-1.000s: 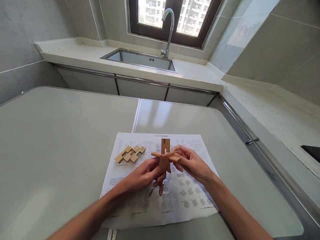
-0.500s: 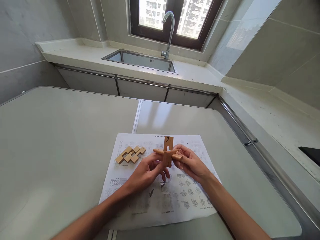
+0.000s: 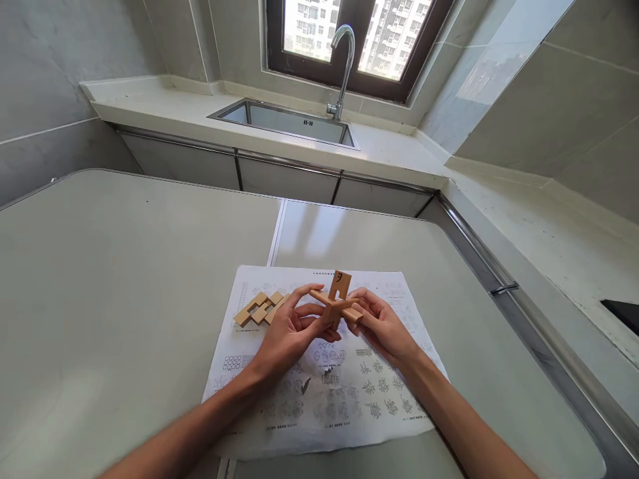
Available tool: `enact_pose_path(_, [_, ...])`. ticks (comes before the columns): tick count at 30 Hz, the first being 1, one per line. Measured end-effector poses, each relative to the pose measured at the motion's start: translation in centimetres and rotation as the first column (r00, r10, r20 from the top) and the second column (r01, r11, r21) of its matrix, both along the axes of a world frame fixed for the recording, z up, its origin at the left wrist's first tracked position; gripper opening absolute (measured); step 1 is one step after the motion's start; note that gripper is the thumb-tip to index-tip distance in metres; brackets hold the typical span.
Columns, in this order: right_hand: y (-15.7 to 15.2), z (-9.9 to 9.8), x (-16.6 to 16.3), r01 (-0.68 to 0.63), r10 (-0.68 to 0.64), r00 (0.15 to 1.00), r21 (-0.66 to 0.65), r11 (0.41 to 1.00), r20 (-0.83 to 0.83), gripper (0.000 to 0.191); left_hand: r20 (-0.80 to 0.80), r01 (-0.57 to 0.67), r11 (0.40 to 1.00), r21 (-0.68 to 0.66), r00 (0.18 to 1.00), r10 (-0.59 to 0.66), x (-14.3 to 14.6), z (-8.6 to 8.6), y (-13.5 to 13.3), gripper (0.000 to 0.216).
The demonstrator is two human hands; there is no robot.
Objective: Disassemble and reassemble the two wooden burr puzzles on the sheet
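Observation:
Between my two hands, above the paper, is a wooden interlocking puzzle (image 3: 335, 305) of crossed slotted pieces. Its upright piece bears a black handwritten mark that looks like a 3. My left hand (image 3: 294, 326) grips it from the left, thumb low and index finger along the upper left piece. From the other side my right hand (image 3: 380, 324) pinches the pieces that stick out to the right. On the paper, partly behind my left hand, lie several loose wooden puzzle pieces (image 3: 248, 314) with notches, touching one another.
Under the hands a printed paper sheet (image 3: 344, 426) with line diagrams lies on the pale table (image 3: 124, 286). A seam (image 3: 277, 233) runs across the tabletop. Beyond it are a counter (image 3: 150, 100), a sink (image 3: 289, 124), a tap (image 3: 344, 73) and a window.
The puzzle has tilted to the right. My left index finger has risen onto its upper left piece, and my left hand now covers more of the loose pieces. The view has shifted slightly.

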State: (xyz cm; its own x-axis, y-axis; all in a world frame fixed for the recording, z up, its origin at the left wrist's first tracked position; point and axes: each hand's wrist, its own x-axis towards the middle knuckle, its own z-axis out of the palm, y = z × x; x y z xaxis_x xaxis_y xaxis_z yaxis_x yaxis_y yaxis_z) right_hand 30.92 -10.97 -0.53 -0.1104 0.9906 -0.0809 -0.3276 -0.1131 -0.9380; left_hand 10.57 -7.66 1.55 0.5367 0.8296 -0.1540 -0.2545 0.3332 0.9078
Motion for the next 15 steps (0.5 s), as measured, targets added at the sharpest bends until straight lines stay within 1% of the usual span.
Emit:
enact_pose_path(5, [-0.04,0.15,-0.20,0.001,0.000,0.999,-0.012,1.000,0.047,0.027,-0.033,-0.002,1.000,0.024,0.999,0.003,0.01,-0.26,-0.03,0.067])
enact_pose_path(12, [0.08,0.37,0.27,-0.058,0.056,0.998,-0.099,0.993,-0.017,0.027,-0.078,0.032,0.998,0.053,0.997,-0.027,0.01,-0.23,-0.18,0.060])
enact_pose_path(15, [0.07,0.53,0.32,-0.055,0.052,0.998,-0.104,0.993,-0.028,0.029,-0.077,0.039,0.997,0.069,0.996,-0.034,0.06,-0.26,-0.26,0.057])
